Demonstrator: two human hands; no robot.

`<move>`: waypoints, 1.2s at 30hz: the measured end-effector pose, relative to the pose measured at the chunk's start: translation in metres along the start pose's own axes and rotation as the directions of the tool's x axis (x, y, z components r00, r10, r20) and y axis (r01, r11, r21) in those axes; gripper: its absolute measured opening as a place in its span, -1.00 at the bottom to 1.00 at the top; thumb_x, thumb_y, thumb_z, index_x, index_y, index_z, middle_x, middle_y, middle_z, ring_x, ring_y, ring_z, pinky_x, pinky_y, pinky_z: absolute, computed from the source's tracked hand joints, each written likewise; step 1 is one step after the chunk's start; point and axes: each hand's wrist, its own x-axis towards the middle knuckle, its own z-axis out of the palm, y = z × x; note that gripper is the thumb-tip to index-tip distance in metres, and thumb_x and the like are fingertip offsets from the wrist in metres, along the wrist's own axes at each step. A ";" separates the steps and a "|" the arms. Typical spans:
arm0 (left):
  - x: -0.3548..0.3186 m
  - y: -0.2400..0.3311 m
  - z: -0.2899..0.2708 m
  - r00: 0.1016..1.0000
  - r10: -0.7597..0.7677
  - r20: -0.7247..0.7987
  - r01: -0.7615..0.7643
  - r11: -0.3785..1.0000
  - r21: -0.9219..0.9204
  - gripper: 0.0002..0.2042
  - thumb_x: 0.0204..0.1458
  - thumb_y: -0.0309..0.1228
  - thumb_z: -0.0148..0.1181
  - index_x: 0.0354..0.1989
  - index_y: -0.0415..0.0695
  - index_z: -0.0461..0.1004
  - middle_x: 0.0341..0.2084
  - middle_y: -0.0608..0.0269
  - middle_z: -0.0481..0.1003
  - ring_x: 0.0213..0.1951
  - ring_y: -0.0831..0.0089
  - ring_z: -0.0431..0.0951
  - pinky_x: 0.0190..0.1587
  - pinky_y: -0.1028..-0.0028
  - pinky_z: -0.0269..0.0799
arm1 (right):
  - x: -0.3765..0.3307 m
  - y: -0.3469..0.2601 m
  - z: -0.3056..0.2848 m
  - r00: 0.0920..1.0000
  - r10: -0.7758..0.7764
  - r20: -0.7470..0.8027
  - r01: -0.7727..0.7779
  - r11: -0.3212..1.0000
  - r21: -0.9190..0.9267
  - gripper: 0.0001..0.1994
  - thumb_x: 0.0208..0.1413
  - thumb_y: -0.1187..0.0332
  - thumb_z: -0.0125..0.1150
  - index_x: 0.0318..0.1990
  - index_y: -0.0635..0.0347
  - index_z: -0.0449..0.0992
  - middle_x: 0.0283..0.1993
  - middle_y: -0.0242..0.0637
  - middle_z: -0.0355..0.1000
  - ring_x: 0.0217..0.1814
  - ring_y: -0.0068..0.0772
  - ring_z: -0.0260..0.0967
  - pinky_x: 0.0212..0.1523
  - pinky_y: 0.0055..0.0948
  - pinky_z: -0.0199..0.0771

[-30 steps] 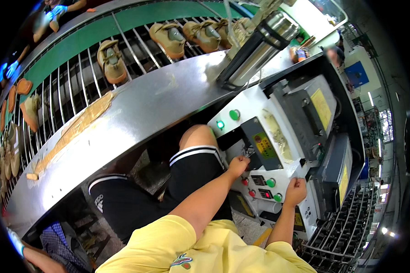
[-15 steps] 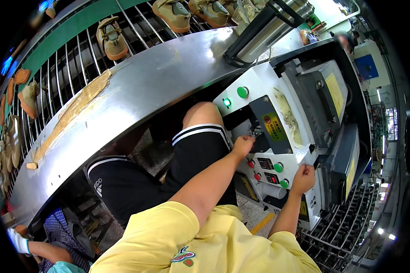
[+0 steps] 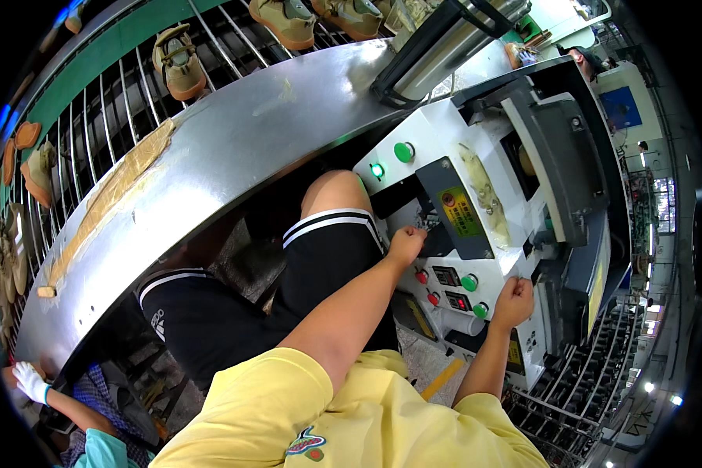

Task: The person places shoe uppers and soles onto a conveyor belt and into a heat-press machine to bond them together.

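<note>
My left hand [image 3: 407,245] is closed in a loose fist in front of a white machine [image 3: 427,134], just below its dark plate with a yellow warning label [image 3: 461,210]. No object shows in it. My right hand [image 3: 515,302], also curled into a fist with nothing visible in it, rests at the machine's front corner beside the green buttons [image 3: 480,310]. Between the hands are red buttons [image 3: 421,276] and small dark displays [image 3: 446,275]. The nearer-to-bench dark grey lid [image 3: 558,168] stands raised, with a gap beneath it; a second dark cover [image 3: 585,269] lies beside it.
A curved metal bench [image 3: 234,125] runs along the left and far side. On it stands a steel flask [image 3: 437,54]. Beyond, a wire rack [image 3: 101,117] carries tan shoes [image 3: 179,62]. At lower left is another person's white-gloved hand [image 3: 31,384]. Black racks [image 3: 593,359] stand at right.
The dark grey lid nearer the bench has lifted, uncovering a gap under it. My hands keep their places on the machine. The other person's gloved hand has moved up.
</note>
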 end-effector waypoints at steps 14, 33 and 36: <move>-0.009 0.022 -0.006 0.997 -0.027 -0.076 0.020 0.995 -0.096 -0.77 -0.05 -0.29 0.16 -0.46 -0.25 0.46 -0.66 0.25 0.44 -0.61 0.48 0.40 -0.52 0.48 0.28 | 0.167 -0.030 0.053 0.999 -0.017 0.048 -0.002 0.927 0.376 -0.49 0.02 0.30 0.28 0.14 0.20 0.33 0.09 -0.04 0.31 0.13 -0.15 0.26 0.12 -0.30 0.25; 0.017 0.033 0.001 0.991 -0.046 -0.129 0.015 0.972 -0.233 -0.73 -0.02 -0.23 0.17 -0.55 -0.22 0.46 -0.67 0.25 0.43 -0.61 0.45 0.42 -0.50 0.44 0.33 | 0.324 -0.033 0.210 0.696 0.626 0.352 -0.685 0.726 0.060 0.10 -0.48 0.13 0.37 0.27 0.52 -0.06 0.23 0.23 0.19 0.25 0.05 0.21 0.27 -0.19 0.17; 0.018 0.025 0.003 0.997 -0.003 -0.080 -0.014 0.979 -0.205 -0.72 -0.01 -0.23 0.14 -0.54 -0.23 0.47 -0.67 0.21 0.44 -0.61 0.42 0.43 -0.51 0.42 0.33 | 0.304 -0.048 0.174 0.707 0.653 0.270 -0.681 0.732 0.010 0.29 -0.32 -0.04 0.35 0.35 0.47 -0.50 0.28 0.30 0.11 0.34 0.14 0.10 0.34 -0.23 0.08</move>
